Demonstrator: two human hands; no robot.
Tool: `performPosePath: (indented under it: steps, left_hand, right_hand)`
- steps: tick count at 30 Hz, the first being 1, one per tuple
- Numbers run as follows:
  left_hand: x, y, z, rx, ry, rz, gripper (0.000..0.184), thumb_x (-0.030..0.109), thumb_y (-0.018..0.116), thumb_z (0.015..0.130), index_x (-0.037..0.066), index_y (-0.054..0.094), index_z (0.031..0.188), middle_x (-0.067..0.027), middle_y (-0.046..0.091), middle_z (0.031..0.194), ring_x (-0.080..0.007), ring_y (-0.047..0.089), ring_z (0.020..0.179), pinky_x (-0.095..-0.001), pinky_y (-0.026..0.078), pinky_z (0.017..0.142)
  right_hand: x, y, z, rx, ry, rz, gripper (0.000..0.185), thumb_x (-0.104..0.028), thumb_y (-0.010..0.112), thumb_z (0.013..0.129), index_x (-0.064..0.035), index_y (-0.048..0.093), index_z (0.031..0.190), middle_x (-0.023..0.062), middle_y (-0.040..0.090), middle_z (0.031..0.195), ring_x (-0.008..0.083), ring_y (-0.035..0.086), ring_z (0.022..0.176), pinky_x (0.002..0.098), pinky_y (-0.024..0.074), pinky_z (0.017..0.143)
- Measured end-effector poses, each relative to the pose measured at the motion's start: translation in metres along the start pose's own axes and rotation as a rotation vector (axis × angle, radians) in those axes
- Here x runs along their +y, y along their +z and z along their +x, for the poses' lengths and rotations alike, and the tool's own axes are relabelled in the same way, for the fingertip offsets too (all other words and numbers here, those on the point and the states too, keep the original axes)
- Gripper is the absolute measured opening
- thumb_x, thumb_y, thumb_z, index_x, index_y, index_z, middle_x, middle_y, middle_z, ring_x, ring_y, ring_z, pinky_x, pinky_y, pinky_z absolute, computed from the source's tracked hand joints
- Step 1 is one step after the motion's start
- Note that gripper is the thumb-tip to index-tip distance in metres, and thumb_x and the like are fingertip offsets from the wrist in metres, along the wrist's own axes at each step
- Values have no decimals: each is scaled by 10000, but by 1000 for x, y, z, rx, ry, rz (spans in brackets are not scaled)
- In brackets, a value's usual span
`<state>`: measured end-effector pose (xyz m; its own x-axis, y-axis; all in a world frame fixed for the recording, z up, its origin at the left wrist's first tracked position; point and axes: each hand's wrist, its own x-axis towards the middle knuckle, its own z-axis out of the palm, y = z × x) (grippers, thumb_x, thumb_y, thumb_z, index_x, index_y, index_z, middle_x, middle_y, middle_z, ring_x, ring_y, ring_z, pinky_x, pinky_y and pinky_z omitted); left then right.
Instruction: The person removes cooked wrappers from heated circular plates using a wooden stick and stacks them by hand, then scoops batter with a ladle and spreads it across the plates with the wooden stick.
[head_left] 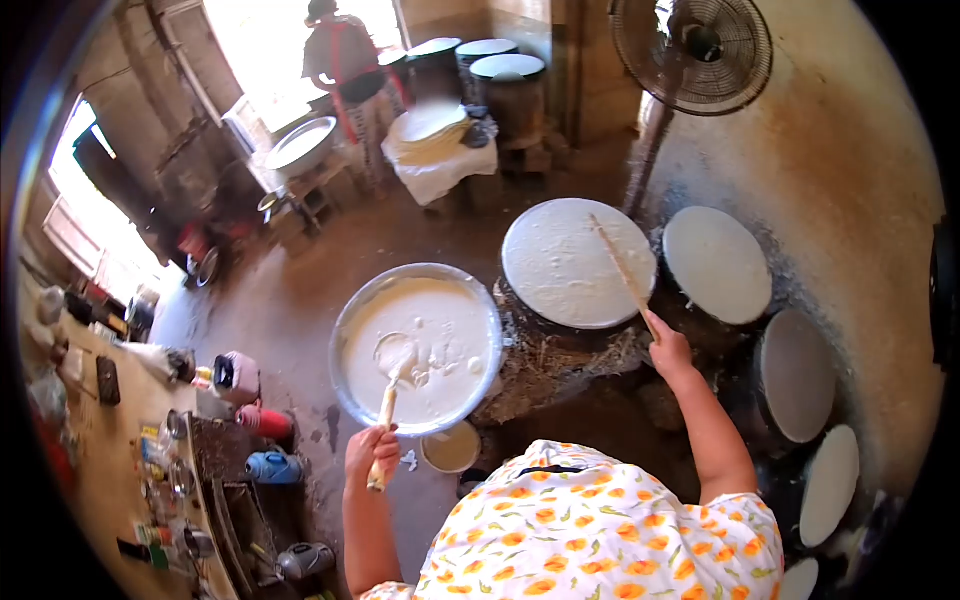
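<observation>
My left hand (372, 452) is wrapped round the wooden handle of a ladle (388, 405), whose head sits in thick white batter (440, 312). The batter fills a wide, pale-rimmed basin (336, 352) in front of me. To the right, my right hand (670, 348) grips a long thin wooden stick (622, 265). Its far end reaches over a large round griddle covered by a white layer (560, 262); whether the tip touches the layer, I cannot tell. Beside the basin's lower edge stands a small bucket (450, 447).
More round white-topped griddles (717, 265) curve along the right wall, one with a grey top (797, 375). A standing fan (692, 50) is at upper right. Farther back, a person (345, 60) stands near a stack of flat rounds (430, 130). Jugs (275, 465) and a cluttered counter line the left.
</observation>
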<state>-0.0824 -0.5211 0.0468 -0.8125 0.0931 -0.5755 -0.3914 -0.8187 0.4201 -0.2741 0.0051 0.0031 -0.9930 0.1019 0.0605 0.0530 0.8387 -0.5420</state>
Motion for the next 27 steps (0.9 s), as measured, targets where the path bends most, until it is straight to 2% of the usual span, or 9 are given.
performPosePath:
  steps: [1, 6, 7, 10, 13, 19, 23, 25, 27]
  left_hand:
    - [4, 1, -9, -85, -65, -113, 260, 138, 432, 926, -63, 420, 1091, 16, 375, 667, -62, 356, 465, -217, 349, 388]
    - [38, 89, -104, 18, 340, 304, 253, 90, 438, 922, -36, 470, 1140, -7, 423, 634, -50, 356, 396, -206, 325, 308]
    - [46, 98, -119, 14, 406, 369, 275, 92, 438, 926, -25, 467, 1173, -11, 434, 631, -53, 348, 378, -208, 323, 300]
    - [55, 112, -129, -8, 522, 462, 264, 92, 446, 927, -6, 478, 1171, -22, 452, 637, -58, 352, 374, -210, 322, 298]
    - [52, 99, -99, 89, 416, 457, 247, 101, 445, 931, -15, 480, 1146, -24, 453, 637, -57, 363, 388, -208, 330, 308]
    - [39, 26, -26, 49, -55, -103, 213, 108, 397, 925, -61, 418, 1054, 15, 364, 658, -61, 346, 442, -215, 321, 374]
    - [40, 56, -53, 126, 97, 85, 215, 111, 416, 933, -48, 449, 1075, -5, 412, 663, -60, 367, 436, -215, 339, 346]
    - [46, 76, -69, 45, 335, 304, 155, 84, 455, 928, -15, 479, 1045, -25, 465, 667, -57, 399, 429, -210, 350, 337]
    - [54, 72, -54, 63, 349, 331, 155, 89, 460, 930, -1, 486, 1054, -24, 468, 663, -58, 403, 428, -211, 353, 337]
  right_hand:
    - [-6, -6, 1, 12, 16, -7, 618, -16, 524, 746, -293, 498, 1298, 225, 622, 973, 401, 594, 873, 455, 484, 762]
    - [-38, -14, 9, -158, 66, -320, 603, -33, 482, 813, -331, 445, 1336, 232, 609, 894, 388, 606, 834, 471, 483, 728]
    - [-36, -10, 12, -176, 77, -416, 493, -117, 433, 908, -353, 425, 1341, 185, 627, 881, 360, 630, 833, 467, 503, 711]
    - [-26, 2, 7, -213, 99, -501, 468, -146, 419, 928, -356, 411, 1346, 180, 628, 859, 355, 635, 832, 458, 509, 710]
    - [-13, 1, -11, -248, 110, -547, 491, -115, 418, 910, -342, 411, 1345, 185, 634, 855, 366, 637, 819, 462, 509, 702]
    - [-18, -35, -46, -105, 68, -332, 512, -33, 445, 807, -247, 524, 1266, 246, 614, 808, 421, 597, 776, 505, 465, 678]
    - [-22, -27, -59, -37, -33, -164, 579, 42, 485, 754, -205, 523, 1276, 239, 616, 918, 416, 591, 837, 470, 476, 710]
    - [-40, -31, -64, -25, -59, -86, 616, 85, 480, 722, -173, 523, 1279, 211, 617, 1045, 400, 592, 915, 426, 488, 763]
    - [-42, -18, -65, 16, -151, -42, 627, 64, 499, 724, -207, 514, 1289, 211, 620, 970, 398, 593, 859, 438, 489, 731]
